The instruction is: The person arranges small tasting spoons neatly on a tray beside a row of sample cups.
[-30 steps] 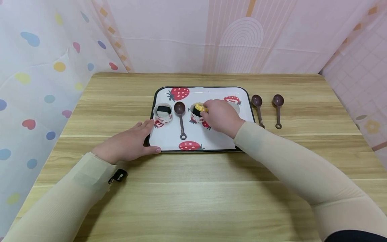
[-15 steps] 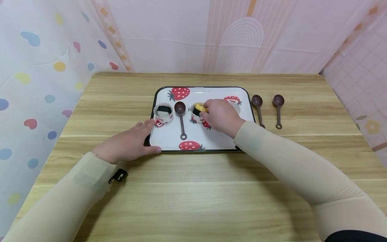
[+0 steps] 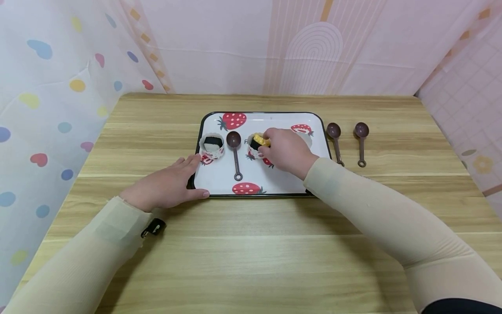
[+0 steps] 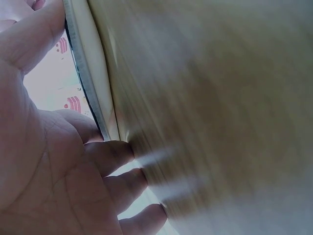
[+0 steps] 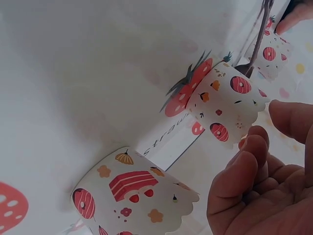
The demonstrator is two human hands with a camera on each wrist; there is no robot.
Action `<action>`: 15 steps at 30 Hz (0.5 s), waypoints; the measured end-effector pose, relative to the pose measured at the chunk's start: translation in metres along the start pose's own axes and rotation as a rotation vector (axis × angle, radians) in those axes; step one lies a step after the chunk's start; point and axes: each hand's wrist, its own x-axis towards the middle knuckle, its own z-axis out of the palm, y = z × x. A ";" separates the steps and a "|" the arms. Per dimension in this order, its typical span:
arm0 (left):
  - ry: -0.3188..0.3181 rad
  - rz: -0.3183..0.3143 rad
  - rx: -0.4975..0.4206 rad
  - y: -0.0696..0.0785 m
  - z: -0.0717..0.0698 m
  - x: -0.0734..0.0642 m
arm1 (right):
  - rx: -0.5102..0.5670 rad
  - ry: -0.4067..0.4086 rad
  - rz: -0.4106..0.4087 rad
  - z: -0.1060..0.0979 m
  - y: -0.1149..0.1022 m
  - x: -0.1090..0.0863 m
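My right hand reaches over the tray. Its thumb and fingers pinch a piece of egg sushi, yellow on top with a black band, at the mouth of the middle paper baking cup. In the right wrist view the fingers are right at this cup's scalloped rim, and the sushi is hidden. My left hand rests at the tray's near left corner, fingers along the side and thumb on the front edge. Near it, a rice ball with a black band sits in the left cup.
A brown measuring spoon lies on the tray between the left and middle cups. A third paper cup stands to the right, mostly behind my right hand in the head view. Two more brown spoons lie on the table right of the tray.
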 end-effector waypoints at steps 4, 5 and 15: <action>-0.002 0.000 0.001 0.000 0.000 0.001 | 0.000 -0.004 -0.005 0.000 0.000 0.000; -0.003 -0.001 0.001 0.000 0.000 0.001 | -0.001 -0.007 -0.007 0.000 0.000 0.000; -0.006 0.002 -0.016 -0.001 0.000 -0.001 | -0.009 -0.022 -0.007 0.000 0.000 -0.001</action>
